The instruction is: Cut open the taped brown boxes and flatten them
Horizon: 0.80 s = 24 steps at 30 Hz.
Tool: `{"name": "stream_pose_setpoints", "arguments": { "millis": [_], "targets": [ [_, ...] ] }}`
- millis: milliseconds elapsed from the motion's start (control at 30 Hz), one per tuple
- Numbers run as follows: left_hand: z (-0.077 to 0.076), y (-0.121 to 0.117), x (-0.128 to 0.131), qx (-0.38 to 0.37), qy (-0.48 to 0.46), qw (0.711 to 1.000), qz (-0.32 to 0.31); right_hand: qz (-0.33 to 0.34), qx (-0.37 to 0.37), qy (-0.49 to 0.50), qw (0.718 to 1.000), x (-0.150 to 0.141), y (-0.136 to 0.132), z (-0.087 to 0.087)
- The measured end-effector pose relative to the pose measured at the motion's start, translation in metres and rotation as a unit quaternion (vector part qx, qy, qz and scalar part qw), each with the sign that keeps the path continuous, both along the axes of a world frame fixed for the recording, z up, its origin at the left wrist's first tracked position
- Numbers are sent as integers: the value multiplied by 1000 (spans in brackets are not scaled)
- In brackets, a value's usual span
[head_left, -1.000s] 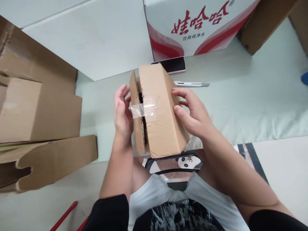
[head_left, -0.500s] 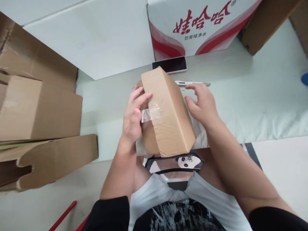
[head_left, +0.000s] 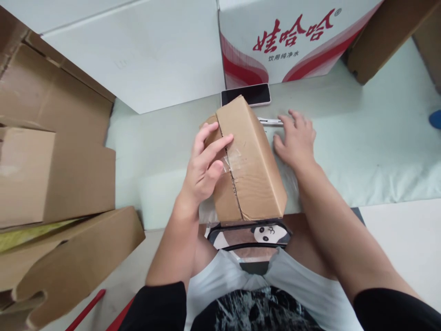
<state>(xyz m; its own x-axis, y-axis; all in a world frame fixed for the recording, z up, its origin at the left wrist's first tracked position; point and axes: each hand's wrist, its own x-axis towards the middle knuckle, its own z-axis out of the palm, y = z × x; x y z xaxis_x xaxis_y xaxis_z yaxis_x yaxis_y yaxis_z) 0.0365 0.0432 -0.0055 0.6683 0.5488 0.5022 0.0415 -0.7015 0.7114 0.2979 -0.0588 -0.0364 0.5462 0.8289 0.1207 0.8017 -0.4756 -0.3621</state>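
Note:
In front of me a small brown cardboard box (head_left: 257, 170) stands on the pale green cloth, its top flaps meeting at a seam with a strip of clear tape (head_left: 231, 161) across it. My left hand (head_left: 206, 163) rests on the box's left side and top, fingers spread over the seam. To the right of the box, my right hand (head_left: 296, 138) is open above the cloth. Its fingertips are at a slim white utility knife (head_left: 270, 122); whether they touch it I cannot tell, and the hand covers the knife's right end.
A black-screened phone (head_left: 246, 94) lies behind the box, against a large white carton (head_left: 172, 59) and a red-and-white water carton (head_left: 285, 55). Brown cardboard boxes (head_left: 79, 179) crowd the left. Another brown box (head_left: 375, 50) stands at the back right, and a blue object (head_left: 436, 118) at the right edge.
The box's top has tipped down to the left and its flaps now meet at the seam. My right hand has moved right and away, over the knife's right end.

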Motion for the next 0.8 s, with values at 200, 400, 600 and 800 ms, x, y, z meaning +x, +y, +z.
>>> {"name": "stream_pose_setpoints", "arguments": {
  "millis": [200, 400, 600, 800],
  "targets": [
    [1, 2, -1, 4, 36, 999, 8, 30, -47, 18, 998, -10, 10, -4],
    [-1, 2, 0, 35, 33, 999, -4, -36, -93, 44, 994, -7, 14, 9],
    [3, -3, 2, 55, 42, 998, -1, -82, 204, 192, 956, 6, -2, 30],
    [9, -21, 15, 106, 55, 992, 26, 20, 448, 351, 822, -32, -25, 92]
  ]
}}
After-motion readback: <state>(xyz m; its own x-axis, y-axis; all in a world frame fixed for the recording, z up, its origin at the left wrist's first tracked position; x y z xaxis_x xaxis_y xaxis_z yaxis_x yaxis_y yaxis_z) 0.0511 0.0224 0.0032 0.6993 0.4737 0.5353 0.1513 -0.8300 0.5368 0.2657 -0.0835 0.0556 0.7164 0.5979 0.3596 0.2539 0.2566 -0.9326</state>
